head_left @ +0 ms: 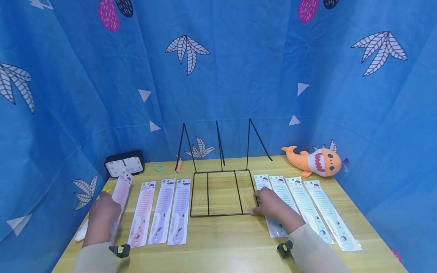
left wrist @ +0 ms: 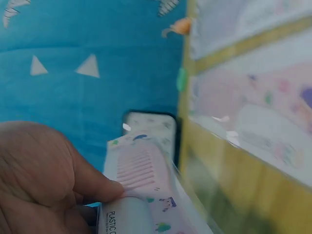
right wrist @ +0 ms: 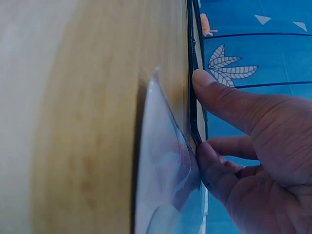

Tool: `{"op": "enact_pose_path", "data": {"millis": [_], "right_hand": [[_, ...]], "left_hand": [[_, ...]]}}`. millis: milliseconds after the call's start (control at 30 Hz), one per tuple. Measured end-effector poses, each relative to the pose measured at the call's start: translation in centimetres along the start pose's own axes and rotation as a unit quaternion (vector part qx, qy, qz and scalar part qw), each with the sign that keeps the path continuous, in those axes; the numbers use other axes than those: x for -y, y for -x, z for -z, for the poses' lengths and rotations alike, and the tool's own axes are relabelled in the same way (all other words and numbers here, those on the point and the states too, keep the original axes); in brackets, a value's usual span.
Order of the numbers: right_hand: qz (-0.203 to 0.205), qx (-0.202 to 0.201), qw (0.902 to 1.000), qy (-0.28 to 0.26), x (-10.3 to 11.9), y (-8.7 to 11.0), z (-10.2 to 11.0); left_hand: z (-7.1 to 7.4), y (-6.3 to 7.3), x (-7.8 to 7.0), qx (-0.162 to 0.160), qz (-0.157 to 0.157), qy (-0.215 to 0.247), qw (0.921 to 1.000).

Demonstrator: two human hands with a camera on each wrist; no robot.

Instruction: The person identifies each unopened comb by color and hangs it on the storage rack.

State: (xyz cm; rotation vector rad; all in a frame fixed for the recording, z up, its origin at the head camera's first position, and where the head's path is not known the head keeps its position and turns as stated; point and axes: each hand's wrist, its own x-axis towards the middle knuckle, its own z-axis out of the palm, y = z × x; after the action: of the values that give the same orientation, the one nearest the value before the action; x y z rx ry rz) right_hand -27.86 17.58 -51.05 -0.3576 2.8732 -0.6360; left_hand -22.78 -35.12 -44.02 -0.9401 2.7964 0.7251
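Note:
At the left of the table, my left hand (head_left: 103, 212) pinches a packaged pink comb (head_left: 121, 189), its thumb lying across the front of the wrapper (left wrist: 139, 168). The comb is tilted, its top end near the clock. Another pink comb (head_left: 141, 214) and two purple combs (head_left: 162, 212) lie flat to its right. My right hand (head_left: 273, 204) holds the near right corner of a black wire rack (head_left: 208, 193), thumb and fingers at the thin bar (right wrist: 193, 117). Under that hand lies a packaged pale blue comb (head_left: 274, 227), partly hidden by it. Several more pale combs (head_left: 308, 210) lie beside it.
A black-framed clock (head_left: 124, 165) stands at the back left. Near it lie a teal ring (head_left: 155, 167) and a small orange figure (head_left: 179, 167). An orange shark plush (head_left: 315, 162) sits back right. Blue curtain (head_left: 232, 76) surrounds the wooden table (head_left: 222, 242).

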Motion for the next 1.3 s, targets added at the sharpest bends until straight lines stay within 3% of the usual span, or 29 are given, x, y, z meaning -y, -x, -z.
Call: {"op": "enact_pose_path", "data": {"millis": [167, 367, 500, 633, 800, 1000, 1300], "right_hand": [[0.003, -0.001, 1.0, 0.002, -0.1, 0.0, 0.1], [0.001, 0.001, 1.0, -0.007, 0.2, 0.2, 0.2], [0.002, -0.002, 1.0, -0.007, 0.4, 0.3, 0.3], [-0.001, -0.004, 1.0, -0.006, 0.4, 0.3, 0.3], [-0.006, -0.004, 0.9999, -0.015, 0.5, 0.4, 0.3], [-0.006, -0.005, 0.9998, -0.018, 0.6, 0.5, 0.3], [-0.009, -0.005, 0.9999, -0.013, 0.5, 0.3, 0.3]], "left_hand": [[0.9, 1.3, -1.3, -0.015, -0.045, 0.062, 0.9969], [1.2, 1.9, -2.0, -0.018, -0.09, 0.09, 0.9917], [1.5, 2.6, -2.3, -0.035, -0.141, 0.12, 0.9822], [1.6, 3.4, -2.6, -0.037, -0.203, 0.162, 0.965], [1.3, 3.9, -3.1, 0.003, -0.229, 0.247, 0.9415], [0.5, 4.0, -3.1, 0.064, -0.279, 0.319, 0.9034], [-0.9, 4.7, -3.0, 0.108, -0.366, 0.368, 0.8481]]}}
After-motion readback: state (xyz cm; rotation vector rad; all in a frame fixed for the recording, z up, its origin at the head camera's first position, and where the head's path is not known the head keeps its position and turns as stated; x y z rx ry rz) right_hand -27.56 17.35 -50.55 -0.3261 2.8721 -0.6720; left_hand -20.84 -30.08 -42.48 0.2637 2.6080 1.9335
